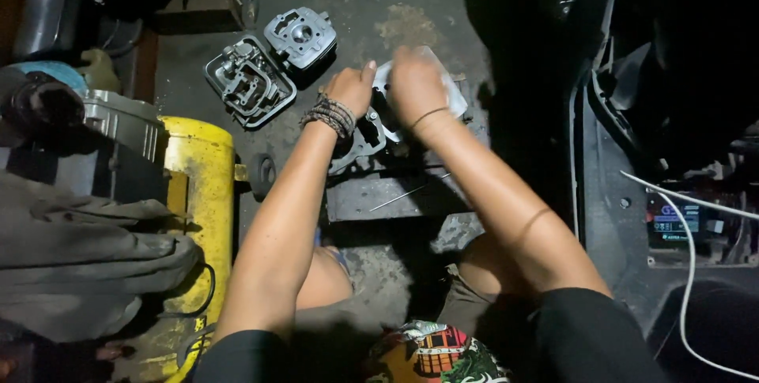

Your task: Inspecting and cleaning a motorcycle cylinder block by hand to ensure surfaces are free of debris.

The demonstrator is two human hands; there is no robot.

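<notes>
My left hand grips the left edge of a pale flat sheet that lies over a grey metal engine block on the floor. A stack of beaded bracelets circles that wrist. My right hand presses down on top of the same sheet, its fingers curled over it. The block rests against a dark metal slab with a thin rod lying across it. Most of the sheet is hidden under my hands.
Two grey engine castings, a cylinder head and a cover, lie on the stained concrete to the upper left. A yellow tank and a grey rag sit on the left. A dark vehicle body and white cable fill the right.
</notes>
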